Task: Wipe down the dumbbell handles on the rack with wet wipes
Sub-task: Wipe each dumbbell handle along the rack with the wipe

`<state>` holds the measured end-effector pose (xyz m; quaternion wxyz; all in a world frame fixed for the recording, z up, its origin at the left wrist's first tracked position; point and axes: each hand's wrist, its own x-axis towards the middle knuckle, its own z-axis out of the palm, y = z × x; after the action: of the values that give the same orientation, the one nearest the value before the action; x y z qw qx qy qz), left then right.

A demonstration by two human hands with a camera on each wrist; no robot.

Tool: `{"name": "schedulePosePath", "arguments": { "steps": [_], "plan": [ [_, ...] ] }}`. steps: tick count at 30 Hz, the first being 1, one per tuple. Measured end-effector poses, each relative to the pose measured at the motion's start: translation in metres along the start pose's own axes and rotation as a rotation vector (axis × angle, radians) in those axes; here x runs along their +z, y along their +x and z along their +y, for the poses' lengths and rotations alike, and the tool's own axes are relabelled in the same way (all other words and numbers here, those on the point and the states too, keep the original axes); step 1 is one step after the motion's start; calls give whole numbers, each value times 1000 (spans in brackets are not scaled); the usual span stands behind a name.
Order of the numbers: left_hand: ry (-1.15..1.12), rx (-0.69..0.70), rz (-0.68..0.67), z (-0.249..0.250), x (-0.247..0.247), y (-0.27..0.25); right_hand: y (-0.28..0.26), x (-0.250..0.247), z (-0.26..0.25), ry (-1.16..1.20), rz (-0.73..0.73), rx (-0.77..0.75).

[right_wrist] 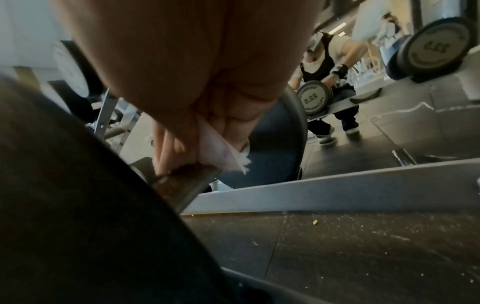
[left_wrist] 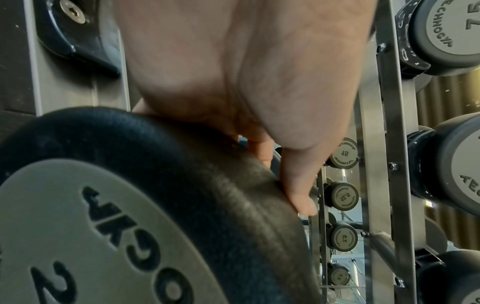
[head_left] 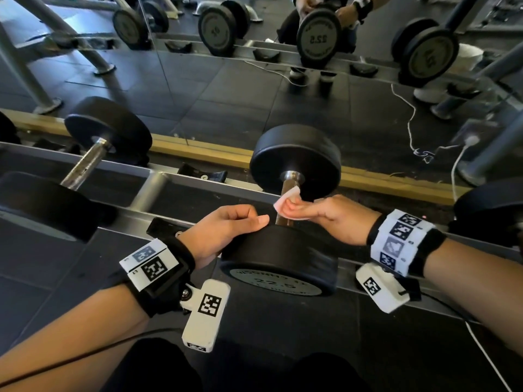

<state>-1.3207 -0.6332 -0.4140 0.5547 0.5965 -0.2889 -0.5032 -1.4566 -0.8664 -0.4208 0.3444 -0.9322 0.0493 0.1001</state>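
A black 22.5 dumbbell [head_left: 278,258] lies on the grey rack [head_left: 158,190], its far head [head_left: 295,161] toward the mirror. My right hand [head_left: 294,207] grips the steel handle [head_left: 292,176] through a white wet wipe [head_left: 287,198], close to the near head. In the right wrist view the wipe [right_wrist: 223,152] pokes out between the fingers [right_wrist: 168,144] above the handle [right_wrist: 187,183]. My left hand [head_left: 249,219] lies on the near head, its fingers curled over the rim. The left wrist view shows those fingers [left_wrist: 298,185] hooked behind the head [left_wrist: 130,205].
Another dumbbell [head_left: 85,165] lies on the rack to the left, and one more head [head_left: 492,205] shows at the right edge. A floor-level mirror [head_left: 254,80] behind the rack reflects dumbbells and the person. A white cable [head_left: 410,123] trails on the dark floor.
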Motion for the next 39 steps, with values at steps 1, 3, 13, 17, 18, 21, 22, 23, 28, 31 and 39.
{"name": "schedulePosePath", "arguments": {
  "steps": [1,3,13,17,18,21,22,23,28,31,39],
  "plan": [
    [-6,1,-2,0,0,0,-1,-2,-4,105,-27,40],
    [-14,5,-5,0,0,-1,1,-11,-16,604,-122,128],
    [10,14,6,3,3,-5,2,-33,-23,113,282,-11],
    [-19,16,19,2,4,-5,2,-3,-13,-195,104,-22],
    [-21,14,20,2,5,-5,-2,2,-12,-249,126,-54],
    [-25,14,27,1,5,-4,-16,13,-13,96,101,-15],
    [-23,12,27,1,5,-4,-19,15,-16,404,46,38],
    [-17,12,24,2,5,-4,-20,16,-18,673,-7,98],
    [13,10,15,4,6,-7,-22,-5,-23,883,-47,119],
    [22,0,8,5,5,-7,-21,-14,-15,590,322,49],
    [7,12,14,0,3,-6,-7,13,-9,564,163,177]
  ]
}}
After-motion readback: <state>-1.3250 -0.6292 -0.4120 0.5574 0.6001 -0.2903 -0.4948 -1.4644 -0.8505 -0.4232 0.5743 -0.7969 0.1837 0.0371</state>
